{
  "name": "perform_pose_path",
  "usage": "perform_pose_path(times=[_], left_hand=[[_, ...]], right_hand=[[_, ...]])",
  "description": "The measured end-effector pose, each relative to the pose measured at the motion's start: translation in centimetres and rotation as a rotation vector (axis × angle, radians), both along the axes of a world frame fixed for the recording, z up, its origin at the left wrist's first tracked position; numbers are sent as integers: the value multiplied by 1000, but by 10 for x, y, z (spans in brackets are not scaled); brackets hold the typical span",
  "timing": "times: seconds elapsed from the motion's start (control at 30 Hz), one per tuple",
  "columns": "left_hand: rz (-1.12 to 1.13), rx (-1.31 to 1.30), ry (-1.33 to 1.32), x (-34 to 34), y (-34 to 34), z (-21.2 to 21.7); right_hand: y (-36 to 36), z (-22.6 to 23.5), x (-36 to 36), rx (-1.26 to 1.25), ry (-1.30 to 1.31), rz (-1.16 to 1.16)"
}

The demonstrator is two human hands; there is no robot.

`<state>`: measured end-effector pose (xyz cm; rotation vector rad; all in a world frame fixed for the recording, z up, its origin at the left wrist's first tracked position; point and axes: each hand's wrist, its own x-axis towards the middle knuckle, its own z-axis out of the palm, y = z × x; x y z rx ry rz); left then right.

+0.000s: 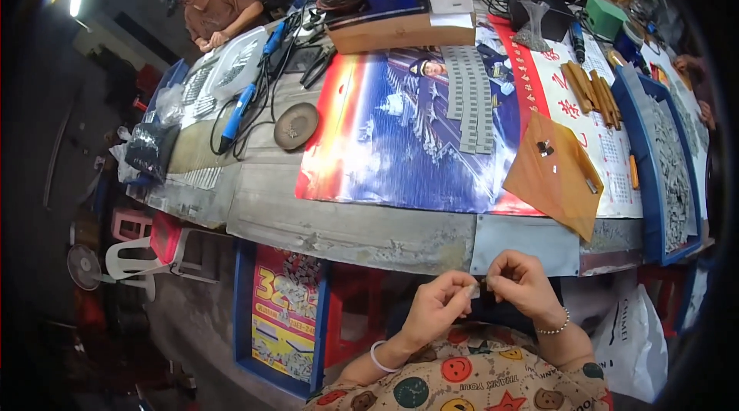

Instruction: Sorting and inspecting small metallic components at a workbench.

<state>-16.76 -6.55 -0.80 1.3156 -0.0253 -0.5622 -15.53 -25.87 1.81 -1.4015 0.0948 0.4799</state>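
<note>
Close together at the table's near edge, in front of my body, are both my hands. My left hand (443, 305) is closed, thumb and forefinger pinching a small pale piece (475, 291) whose kind is too small to tell. Beside it my right hand (525, 282) is also pinched shut, its fingertips almost touching that piece; anything in them is hidden. Beyond the hands an orange-brown sheet (560, 151) lies on a colourful poster (369, 157), with a few tiny dark and silvery pieces on it. Small grey pieces (468, 99) stand in neat rows on the poster.
At right a blue tray (653, 180) holds many small grey pieces, near brown sticks (591, 94). A wooden box (400, 32), a round dish (296, 126) and blue-handled tools (239, 118) with cables lie farther off. Another person (223, 11) works at far left.
</note>
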Motion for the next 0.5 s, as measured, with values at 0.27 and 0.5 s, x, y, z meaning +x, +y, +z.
perform_pose_path(times=[0.27, 0.5], left_hand=[[-3, -58, 2, 3, -4, -5], [92, -85, 49, 10, -1, 3]], right_hand=[[-6, -1, -6, 10, 18, -88], [-3, 2, -2, -33, -19, -76]])
